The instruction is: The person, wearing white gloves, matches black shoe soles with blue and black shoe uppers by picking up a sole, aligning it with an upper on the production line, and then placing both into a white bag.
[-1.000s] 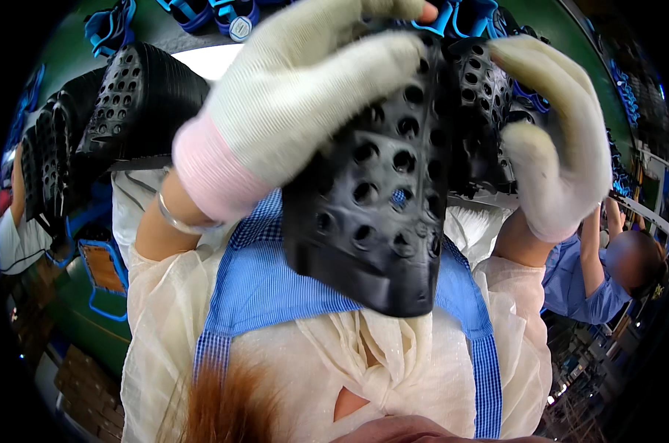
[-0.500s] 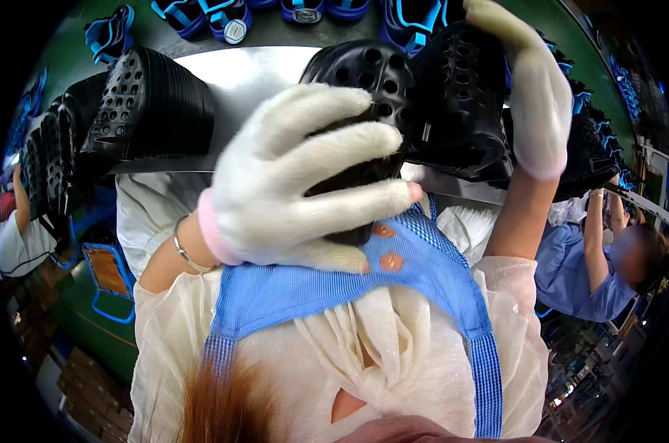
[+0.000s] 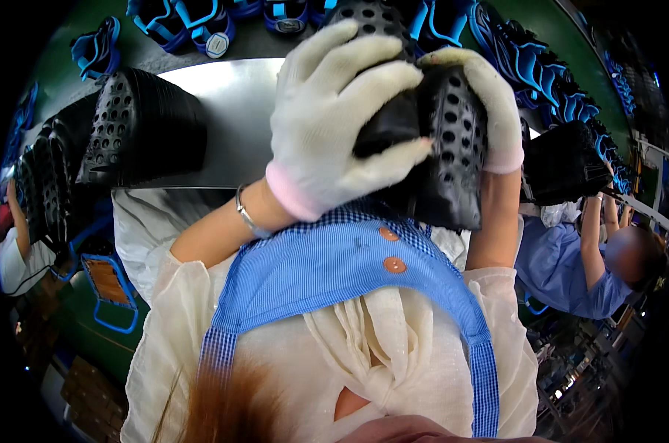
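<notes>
My left hand (image 3: 334, 122), in a white knit glove, lies with curved fingers over a black perforated clog upper (image 3: 385, 122). Its thumb reaches toward a second black perforated clog upper (image 3: 453, 155) on the right. My right hand (image 3: 486, 100), also gloved, wraps over the far end and right side of that second piece. Both pieces have rows of round holes and sit side by side, close to my apron. My fingers hide much of the left-hand piece, so I cannot tell how many layers it has.
A metal table (image 3: 238, 125) lies under the work. To the left stands a nested stack of black perforated uppers (image 3: 139, 129); another black stack (image 3: 567, 162) is at right. Blue-and-black shoes (image 3: 209, 26) line the far side. A co-worker (image 3: 585, 258) sits at right, a blue-framed chair (image 3: 109, 284) at left.
My left hand has moved away from my body and slightly right. My raised right hand has come down and left onto the right-hand black piece, which now sits closer to me.
</notes>
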`<state>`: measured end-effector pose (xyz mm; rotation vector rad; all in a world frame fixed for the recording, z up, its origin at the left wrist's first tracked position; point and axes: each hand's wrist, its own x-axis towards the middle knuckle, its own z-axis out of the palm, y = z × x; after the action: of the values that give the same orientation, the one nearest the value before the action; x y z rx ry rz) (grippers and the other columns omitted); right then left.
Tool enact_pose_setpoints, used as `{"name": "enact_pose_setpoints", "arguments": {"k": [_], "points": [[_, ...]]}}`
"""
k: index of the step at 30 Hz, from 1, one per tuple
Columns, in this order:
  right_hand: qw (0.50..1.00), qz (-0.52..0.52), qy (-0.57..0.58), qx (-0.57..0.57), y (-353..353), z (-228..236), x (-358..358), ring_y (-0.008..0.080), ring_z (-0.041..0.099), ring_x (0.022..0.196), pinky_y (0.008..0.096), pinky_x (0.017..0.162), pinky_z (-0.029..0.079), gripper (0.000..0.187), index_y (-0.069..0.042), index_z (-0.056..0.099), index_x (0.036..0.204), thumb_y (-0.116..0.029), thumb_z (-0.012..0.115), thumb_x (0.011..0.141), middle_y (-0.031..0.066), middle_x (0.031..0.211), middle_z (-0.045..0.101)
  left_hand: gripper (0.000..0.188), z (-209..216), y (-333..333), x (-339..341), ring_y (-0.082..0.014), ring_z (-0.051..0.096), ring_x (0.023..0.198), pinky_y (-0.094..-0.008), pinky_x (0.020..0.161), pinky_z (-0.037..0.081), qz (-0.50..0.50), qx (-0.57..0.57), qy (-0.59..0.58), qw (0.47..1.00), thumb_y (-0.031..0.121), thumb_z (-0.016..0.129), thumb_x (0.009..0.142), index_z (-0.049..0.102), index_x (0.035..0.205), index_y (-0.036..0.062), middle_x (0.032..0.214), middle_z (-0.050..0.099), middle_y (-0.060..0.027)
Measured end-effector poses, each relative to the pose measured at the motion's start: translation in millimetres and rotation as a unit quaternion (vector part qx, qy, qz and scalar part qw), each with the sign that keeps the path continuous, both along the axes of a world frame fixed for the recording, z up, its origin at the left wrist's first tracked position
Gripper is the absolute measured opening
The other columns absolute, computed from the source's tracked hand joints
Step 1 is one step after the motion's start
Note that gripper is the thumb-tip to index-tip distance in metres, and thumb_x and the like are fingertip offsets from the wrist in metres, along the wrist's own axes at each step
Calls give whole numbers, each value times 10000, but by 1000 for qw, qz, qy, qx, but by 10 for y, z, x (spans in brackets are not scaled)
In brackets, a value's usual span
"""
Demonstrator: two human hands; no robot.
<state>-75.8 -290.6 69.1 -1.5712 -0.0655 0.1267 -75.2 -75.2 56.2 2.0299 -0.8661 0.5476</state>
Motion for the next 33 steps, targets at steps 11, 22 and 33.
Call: {"name": "enact_pose_setpoints", "arguments": {"k": [11, 22, 33], "points": [[968, -126, -54, -213, 145, 321, -82, 157, 584, 1011, 261, 944, 404, 216, 22, 654, 1033, -89, 549, 880, 85, 1049, 648, 498, -492, 576, 152, -334, 481, 1207, -376, 1020, 377, 30, -129, 199, 971, 311, 516, 904, 516, 1299, 7, 1315, 487, -216], [785, 288, -284, -470, 608, 949, -102, 284, 555, 975, 432, 865, 447, 600, -75, 645, 1010, -422, 785, 541, 75, 1058, 583, 615, -805, 876, 1813, -352, 546, 1128, -446, 909, 485, 481, 222, 222, 819, 492, 610, 808, 516, 1231, 56, 1216, 557, -187], [809, 283, -282, -431, 498, 883, 20, 301, 600, 843, 382, 745, 482, 620, -27, 650, 983, -402, 802, 513, 113, 987, 620, 414, -1051, 1131, 2255, -321, 635, 1024, -434, 867, 517, 356, 338, 290, 822, 472, 534, 850, 686, 1073, 159, 1115, 664, -132]]}}
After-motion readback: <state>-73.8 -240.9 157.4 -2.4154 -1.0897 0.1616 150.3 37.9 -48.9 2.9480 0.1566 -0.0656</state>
